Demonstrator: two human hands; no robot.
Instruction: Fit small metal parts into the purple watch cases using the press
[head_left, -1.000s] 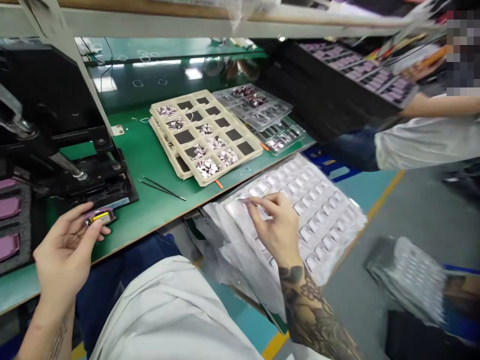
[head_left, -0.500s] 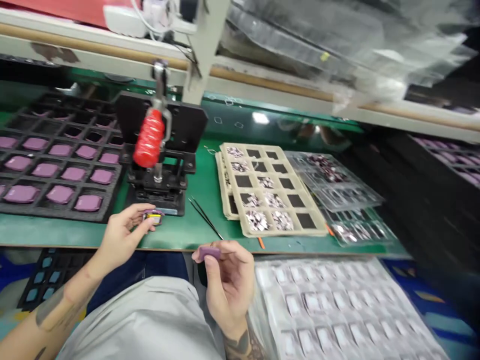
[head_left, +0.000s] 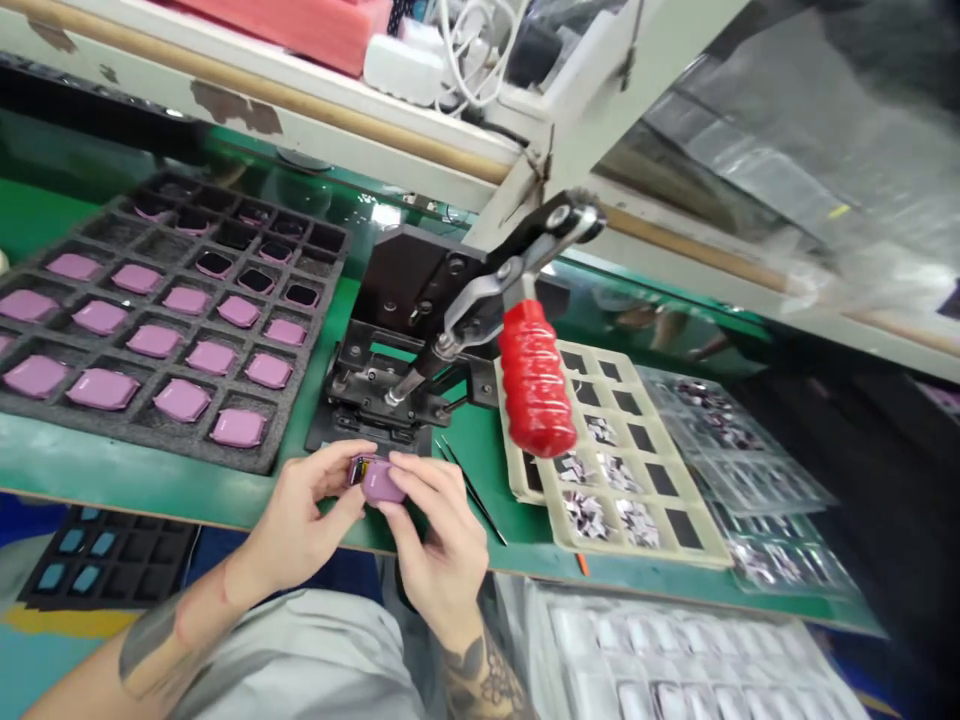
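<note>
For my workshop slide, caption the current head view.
Left hand holds a device housing and right hand a purple cover up to it, in front of a red-handled toggle clamp.

Over the front edge of the worktop [head_left: 112, 468], the left hand [head_left: 307, 525] holds a small casing [head_left: 355, 470] (a bit of yellow shows inside) and the right hand [head_left: 446, 530] pinches a purple cover [head_left: 383, 483] close against it. Behind stands a black press [head_left: 405, 285] with a red handle [head_left: 536, 385]. Black tweezers [head_left: 481, 501] lie near the front edge, a foam tray [head_left: 279, 420] leftward, 2 stacked cream trays [head_left: 718, 545] rightward, clear trays [head_left: 780, 490] towards the right corner.
</note>
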